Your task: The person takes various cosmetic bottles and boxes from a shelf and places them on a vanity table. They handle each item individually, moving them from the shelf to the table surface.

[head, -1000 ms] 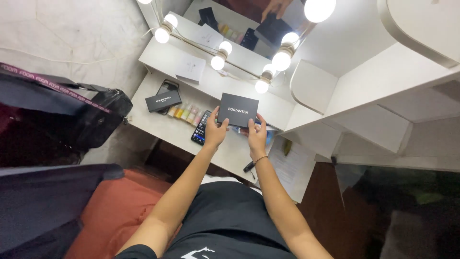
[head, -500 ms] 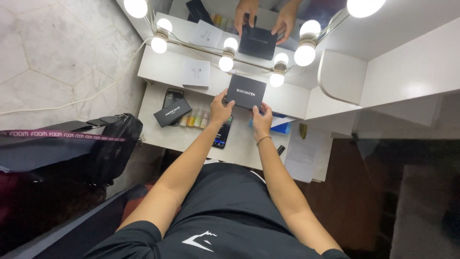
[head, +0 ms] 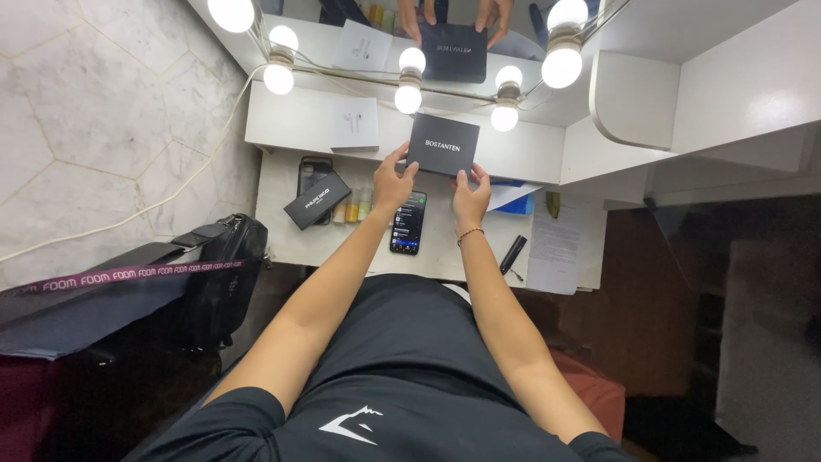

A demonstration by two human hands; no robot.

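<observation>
Black and flat, the gift box (head: 443, 145) is pinched at its lower corners by my left hand (head: 392, 185) and right hand (head: 470, 197), lifted above the white bench (head: 445, 252) just before the mirror (head: 376, 26). I judge I'm in the holding-up step; the next move calls for an even two-sided grip so it stays level.

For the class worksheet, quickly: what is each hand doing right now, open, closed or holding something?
Left hand: closed on the left edge of the black box.
Right hand: closed on the same box's lower right edge.
</observation>
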